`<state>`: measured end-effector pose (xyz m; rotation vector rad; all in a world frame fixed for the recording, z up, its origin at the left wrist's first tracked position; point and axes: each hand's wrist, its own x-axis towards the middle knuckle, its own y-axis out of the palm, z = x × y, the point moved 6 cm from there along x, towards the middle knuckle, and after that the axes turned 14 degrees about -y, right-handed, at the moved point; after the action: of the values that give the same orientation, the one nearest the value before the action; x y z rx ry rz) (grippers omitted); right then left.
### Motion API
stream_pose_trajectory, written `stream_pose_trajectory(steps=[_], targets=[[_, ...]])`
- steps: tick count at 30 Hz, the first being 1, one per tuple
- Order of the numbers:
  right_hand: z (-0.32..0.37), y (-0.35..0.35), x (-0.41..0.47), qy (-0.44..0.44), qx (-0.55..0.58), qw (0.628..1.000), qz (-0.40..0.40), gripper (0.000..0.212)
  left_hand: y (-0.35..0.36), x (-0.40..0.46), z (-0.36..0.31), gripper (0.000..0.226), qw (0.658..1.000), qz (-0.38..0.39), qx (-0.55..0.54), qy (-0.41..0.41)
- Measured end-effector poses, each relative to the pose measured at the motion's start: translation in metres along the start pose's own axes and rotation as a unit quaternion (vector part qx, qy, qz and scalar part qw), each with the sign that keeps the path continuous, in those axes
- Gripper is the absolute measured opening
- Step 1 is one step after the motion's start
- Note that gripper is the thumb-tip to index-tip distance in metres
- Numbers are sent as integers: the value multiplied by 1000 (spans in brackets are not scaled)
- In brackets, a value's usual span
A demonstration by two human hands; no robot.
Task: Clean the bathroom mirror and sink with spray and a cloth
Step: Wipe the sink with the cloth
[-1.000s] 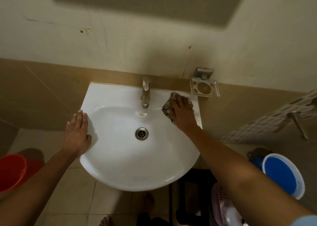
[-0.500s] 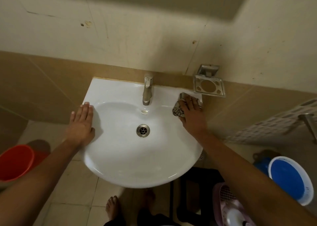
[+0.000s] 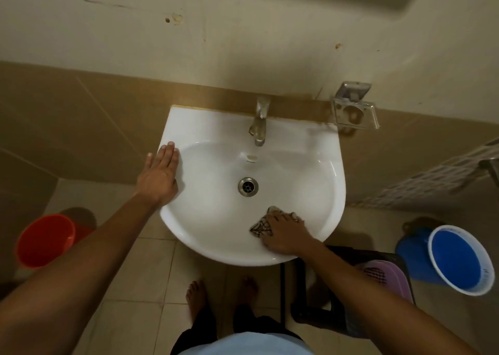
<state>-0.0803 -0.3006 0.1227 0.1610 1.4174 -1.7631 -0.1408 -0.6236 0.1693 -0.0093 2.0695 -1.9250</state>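
The white sink (image 3: 333, 165) hangs on a beige tiled wall (image 3: 81, 117), with a metal tap (image 3: 258, 124) at its back edge and a drain (image 3: 248, 186) in the middle. The right hand (image 3: 283, 233) presses a patterned cloth (image 3: 260, 228) on the inner front right of the basin, fingers bent over it. The left hand (image 3: 159, 174) lies flat and spread on the left rim. On the tiled floor (image 3: 151, 287) stand a red bucket (image 3: 44, 240) and a blue bucket (image 3: 456, 260).

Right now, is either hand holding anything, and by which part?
The right hand presses a patterned cloth from above against the sink bowl. The left hand holds nothing; it rests flat on the sink's rim.
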Motion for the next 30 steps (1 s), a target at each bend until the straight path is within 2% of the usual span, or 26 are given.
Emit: stream_pose_trajectory(steps=[3,11,14,17,19,24,28,30], targets=[[47,16,22,-27,69,997,3,70,-1,1,1,79,1000,-3,-4,9],[156,-2,98,-69,242,958,-138,65,5,3,5,79,999,-24,-21,22],[157,-7,96,-123,237,950,-160,56,7,4,5,80,999,-30,-27,28],[131,0,74,-177,233,948,-121,58,7,6,5,78,999,-37,-23,32],[101,2,57,-189,206,954,-109,57,7,8,5,78,998,-39,-22,33],[6,-13,40,-147,-7,986,-80,56,6,10,2,78,998,-45,-35,34],[-57,-36,51,-31,-174,983,-49,61,8,9,2,78,997,-48,-41,37],[-68,-39,54,10,-182,981,-67,64,8,10,2,78,997,-50,-42,38]])
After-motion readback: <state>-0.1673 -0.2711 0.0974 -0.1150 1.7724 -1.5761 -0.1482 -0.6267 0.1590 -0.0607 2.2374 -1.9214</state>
